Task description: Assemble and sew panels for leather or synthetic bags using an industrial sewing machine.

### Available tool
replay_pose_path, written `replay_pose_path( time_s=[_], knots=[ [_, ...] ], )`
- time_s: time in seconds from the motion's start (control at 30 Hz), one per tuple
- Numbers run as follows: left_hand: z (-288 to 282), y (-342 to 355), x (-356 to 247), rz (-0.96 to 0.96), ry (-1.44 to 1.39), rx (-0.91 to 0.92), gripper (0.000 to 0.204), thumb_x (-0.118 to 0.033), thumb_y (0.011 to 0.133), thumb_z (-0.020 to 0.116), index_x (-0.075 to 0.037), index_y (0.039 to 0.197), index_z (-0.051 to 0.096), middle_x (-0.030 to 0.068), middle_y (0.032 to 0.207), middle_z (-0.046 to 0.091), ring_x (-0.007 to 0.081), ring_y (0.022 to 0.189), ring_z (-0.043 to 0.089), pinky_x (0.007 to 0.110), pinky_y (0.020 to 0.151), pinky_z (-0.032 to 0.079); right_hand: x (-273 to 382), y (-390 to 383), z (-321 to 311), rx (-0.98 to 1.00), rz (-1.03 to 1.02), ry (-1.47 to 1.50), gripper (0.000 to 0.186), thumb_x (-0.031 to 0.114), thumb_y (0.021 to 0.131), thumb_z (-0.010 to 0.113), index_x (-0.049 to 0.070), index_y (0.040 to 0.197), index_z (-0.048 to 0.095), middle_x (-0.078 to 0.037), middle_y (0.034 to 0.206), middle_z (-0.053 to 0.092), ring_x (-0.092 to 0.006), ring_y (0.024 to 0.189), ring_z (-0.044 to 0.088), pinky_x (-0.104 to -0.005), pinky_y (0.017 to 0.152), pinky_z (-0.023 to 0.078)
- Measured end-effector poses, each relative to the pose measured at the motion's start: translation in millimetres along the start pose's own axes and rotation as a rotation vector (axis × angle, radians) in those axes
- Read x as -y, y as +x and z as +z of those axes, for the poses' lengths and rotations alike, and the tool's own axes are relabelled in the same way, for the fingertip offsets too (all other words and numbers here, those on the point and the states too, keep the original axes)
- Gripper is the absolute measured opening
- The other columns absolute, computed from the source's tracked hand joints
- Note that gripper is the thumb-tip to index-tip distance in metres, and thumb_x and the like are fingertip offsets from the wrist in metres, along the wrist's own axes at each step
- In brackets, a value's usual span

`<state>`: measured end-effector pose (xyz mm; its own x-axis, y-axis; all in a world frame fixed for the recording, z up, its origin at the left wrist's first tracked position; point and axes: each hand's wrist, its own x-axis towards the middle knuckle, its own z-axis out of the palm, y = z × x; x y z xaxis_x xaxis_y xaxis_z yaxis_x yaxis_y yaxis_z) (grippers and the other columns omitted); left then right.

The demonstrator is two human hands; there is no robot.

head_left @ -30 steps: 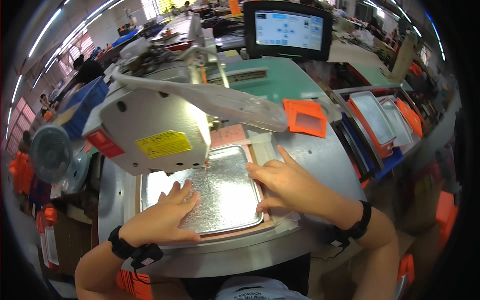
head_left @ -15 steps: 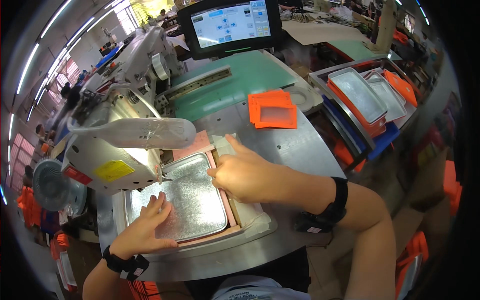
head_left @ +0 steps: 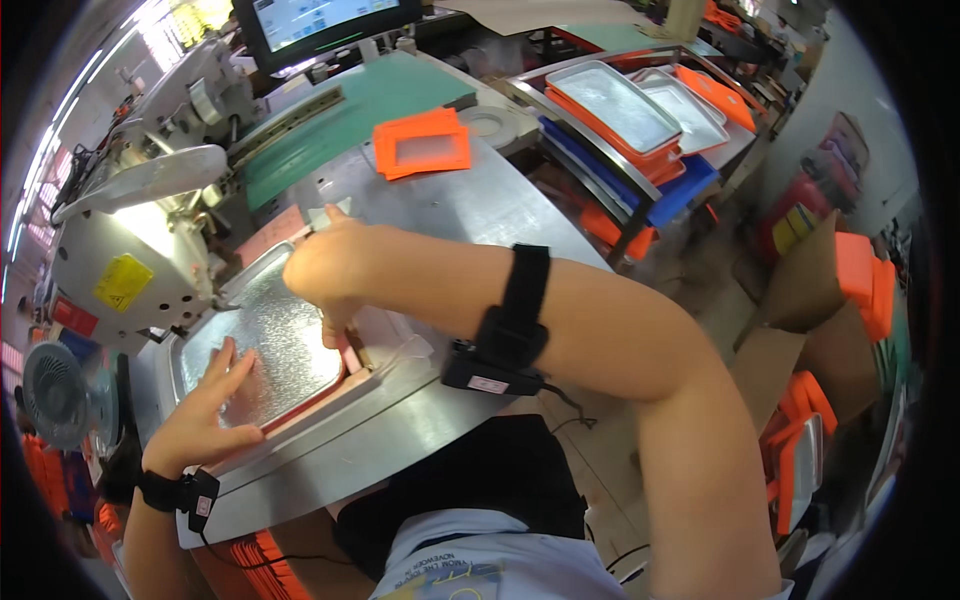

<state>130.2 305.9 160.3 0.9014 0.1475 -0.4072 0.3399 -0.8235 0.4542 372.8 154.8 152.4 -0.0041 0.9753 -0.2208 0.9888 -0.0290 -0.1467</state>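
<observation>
A silvery, shiny rectangular panel (head_left: 265,320) with rounded corners and a thin orange-red edge lies in a pink-edged frame (head_left: 312,403) under the head of a sewing machine (head_left: 130,265). My left hand (head_left: 205,415) rests on the panel's near left part, fingers spread and holding nothing. Across its right edge lies my right hand (head_left: 335,265), with one finger stretched toward the far corner and another digit pointing down at the edge. The rest of the right fingers are hidden behind the hand.
Orange window pieces (head_left: 422,143) lie stacked on the metal table (head_left: 490,215). To the right, a cart (head_left: 570,140) carries more silvery panels (head_left: 615,105) with orange rims. An open cardboard box (head_left: 830,340) stands farther right. A screen (head_left: 325,25) stands at the back.
The view has swung right and the scene sits farther left. My right hand has shifted along the panel's right edge, its forearm now crossing the table; the left hand stays on the panel.
</observation>
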Motion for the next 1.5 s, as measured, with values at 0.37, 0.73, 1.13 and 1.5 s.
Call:
replay_pose_path(
  time_s=[0.37, 0.73, 1.13, 1.5],
  knots=[
    [2, -1, 17, 0.096, 0.137, -0.007, 0.094, -0.05, 0.077, 0.074, -0.013, 0.151, 0.028, 0.0338, 0.154, 0.009, 0.0483, 0.144, 0.007, 0.048, 0.117, 0.015, 0, 0, -1, -0.034, 0.048, -0.079, 0.076, 0.044, 0.056, 0.086, -0.002, 0.111, 0.063, -0.017, 0.124, 0.057, -0.0313, 0.116, 0.056, -0.0659, 0.11, 0.02],
    [0, -6, 12, 0.04, 0.207, 0.023, 0.091, -0.058, 0.08, 0.066, -0.023, 0.153, 0.024, 0.0332, 0.154, 0.01, 0.0514, 0.143, 0.007, 0.064, 0.111, 0.016, 5, -9, -10, -0.062, -0.021, -0.1, 0.106, 0.055, 0.058, 0.08, -0.004, 0.138, 0.043, -0.019, 0.15, 0.037, -0.029, 0.135, 0.04, -0.0608, 0.115, 0.014],
    [5, -5, 15, 0.111, 0.245, -0.057, 0.087, -0.055, 0.081, 0.066, -0.019, 0.15, 0.03, 0.0374, 0.15, 0.014, 0.0579, 0.138, 0.017, 0.066, 0.108, 0.025, 1, -9, -7, -0.163, -0.112, -0.098, 0.099, 0.052, 0.059, 0.081, -0.007, 0.131, 0.048, -0.023, 0.144, 0.042, -0.0305, 0.128, 0.047, -0.0588, 0.112, 0.023],
    [-5, -9, 10, 0.103, 0.23, -0.049, 0.081, -0.05, 0.081, 0.068, -0.015, 0.147, 0.037, 0.0407, 0.147, 0.017, 0.0604, 0.135, 0.021, 0.064, 0.105, 0.031, 2, -4, -6, -0.163, -0.134, -0.121, 0.104, 0.057, 0.054, 0.079, -0.007, 0.13, 0.049, -0.022, 0.133, 0.053, -0.0322, 0.127, 0.049, -0.057, 0.115, 0.019]
  ],
)
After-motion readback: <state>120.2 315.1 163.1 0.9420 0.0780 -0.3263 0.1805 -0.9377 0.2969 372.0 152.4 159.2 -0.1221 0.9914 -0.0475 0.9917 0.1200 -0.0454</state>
